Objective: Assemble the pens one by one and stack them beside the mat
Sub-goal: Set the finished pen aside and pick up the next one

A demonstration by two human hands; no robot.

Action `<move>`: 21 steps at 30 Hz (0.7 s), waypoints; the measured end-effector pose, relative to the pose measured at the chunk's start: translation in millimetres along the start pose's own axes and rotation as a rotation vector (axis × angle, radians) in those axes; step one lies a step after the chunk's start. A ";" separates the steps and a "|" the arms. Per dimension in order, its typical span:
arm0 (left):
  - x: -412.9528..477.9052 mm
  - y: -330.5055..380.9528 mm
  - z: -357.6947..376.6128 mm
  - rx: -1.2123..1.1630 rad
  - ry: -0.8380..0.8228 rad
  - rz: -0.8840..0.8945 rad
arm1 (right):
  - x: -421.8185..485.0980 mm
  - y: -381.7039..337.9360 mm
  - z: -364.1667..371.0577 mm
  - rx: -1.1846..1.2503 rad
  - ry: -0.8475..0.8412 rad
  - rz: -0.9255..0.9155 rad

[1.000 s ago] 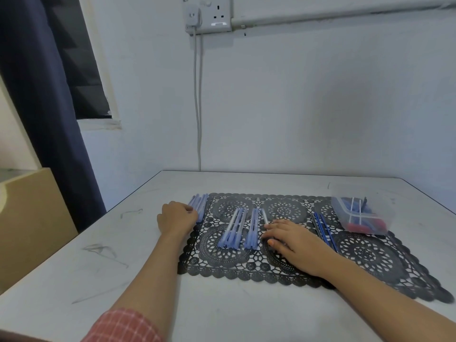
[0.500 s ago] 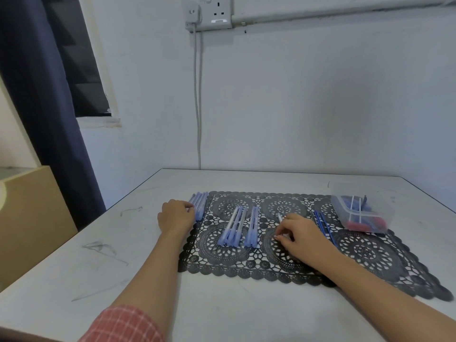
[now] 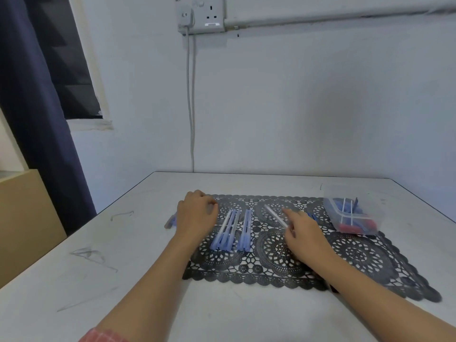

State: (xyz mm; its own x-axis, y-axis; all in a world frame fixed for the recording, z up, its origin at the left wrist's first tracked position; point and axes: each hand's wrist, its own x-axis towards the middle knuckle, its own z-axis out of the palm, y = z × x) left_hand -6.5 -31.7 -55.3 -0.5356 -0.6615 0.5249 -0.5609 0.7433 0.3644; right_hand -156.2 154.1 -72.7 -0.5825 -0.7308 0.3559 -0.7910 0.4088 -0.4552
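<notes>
Now | my right grip pinches a white ink stick over the mat, ready for a tube | my left grip by the done pens: holding? cannot tell.

We face a plain pale wall with a double socket plate high up. A grey cable hangs from it straight down behind the table, and a pale conduit runs from the plate to the right. On our left we see a dark window with a chipped white sill, and a navy curtain hanging beside it. Below the curtain stands a light wooden cabinet. We sit at a white table whose top carries grey scuff marks. The light is soft and even, with a faint shadow on the wall at right.
</notes>
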 end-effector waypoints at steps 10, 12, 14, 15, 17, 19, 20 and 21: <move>-40.9 61.0 8.2 -0.217 -0.140 0.496 | -3.3 -8.9 -4.1 0.266 0.273 -0.270; -41.5 61.6 8.8 -0.232 -0.129 0.516 | -5.0 -11.4 -5.6 0.335 0.297 -0.314; -40.5 60.2 8.9 -0.242 -0.106 0.506 | -7.8 -13.9 -7.4 0.404 0.313 -0.368; -39.8 59.7 8.8 -0.247 -0.097 0.496 | -8.8 -15.0 -8.4 0.439 0.309 -0.390; -38.8 58.1 9.2 -0.257 -0.079 0.485 | -11.5 -16.0 -9.3 0.480 0.303 -0.409; -38.1 57.5 9.4 -0.263 -0.060 0.483 | -13.0 -15.2 -9.8 0.494 0.273 -0.391; -37.5 57.2 9.8 -0.268 -0.049 0.484 | -13.2 -14.4 -9.5 0.500 0.251 -0.373; -37.1 56.9 10.1 -0.273 -0.040 0.485 | -13.1 -13.7 -8.8 0.510 0.227 -0.351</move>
State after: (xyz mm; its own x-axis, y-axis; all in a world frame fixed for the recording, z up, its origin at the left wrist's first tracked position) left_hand -24.9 34.1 -61.8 -0.7181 -0.2365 0.6545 -0.0628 0.9587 0.2774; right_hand -139.4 162.9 -63.9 -0.3751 -0.6169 0.6919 -0.7860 -0.1841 -0.5903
